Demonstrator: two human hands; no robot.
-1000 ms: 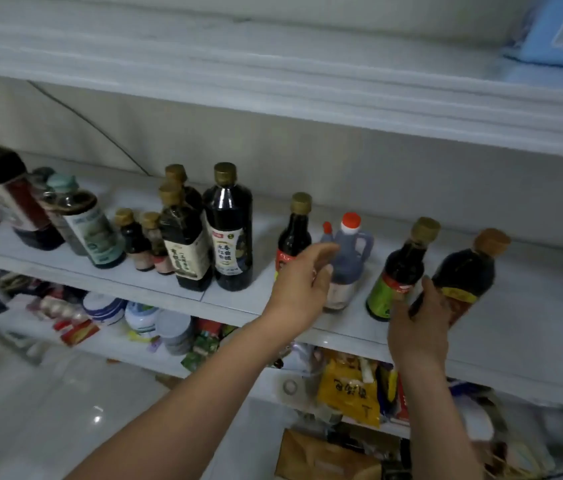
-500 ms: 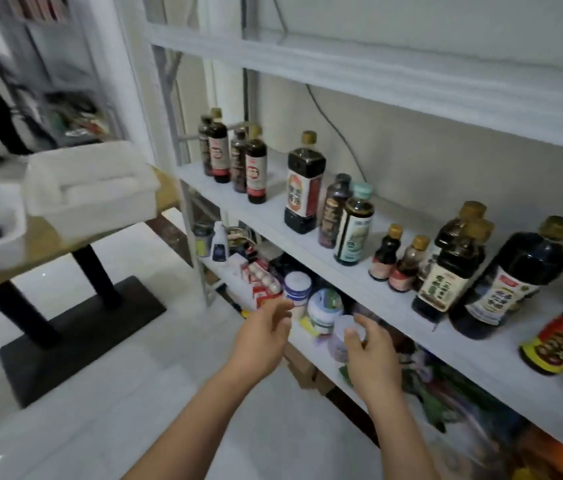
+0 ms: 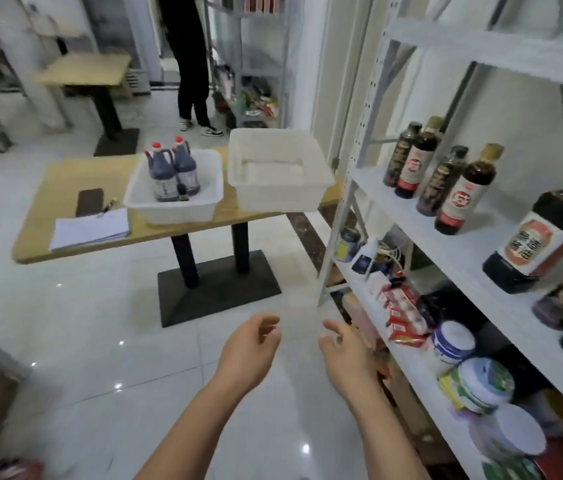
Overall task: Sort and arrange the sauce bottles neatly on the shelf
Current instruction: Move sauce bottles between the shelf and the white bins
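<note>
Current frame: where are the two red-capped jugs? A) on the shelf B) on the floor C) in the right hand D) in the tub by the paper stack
D: both jugs stand inside the white tub beside the paper stack on the table; the left hand and right hand hold nothing.

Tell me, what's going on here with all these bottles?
A person is arranging sauce bottles on a white shelf. The left hand and right hand are both empty and loosely open above the floor beside it. Two red-capped jugs sit in a white tub on the wooden table, next to a second tub that looks empty.
</note>
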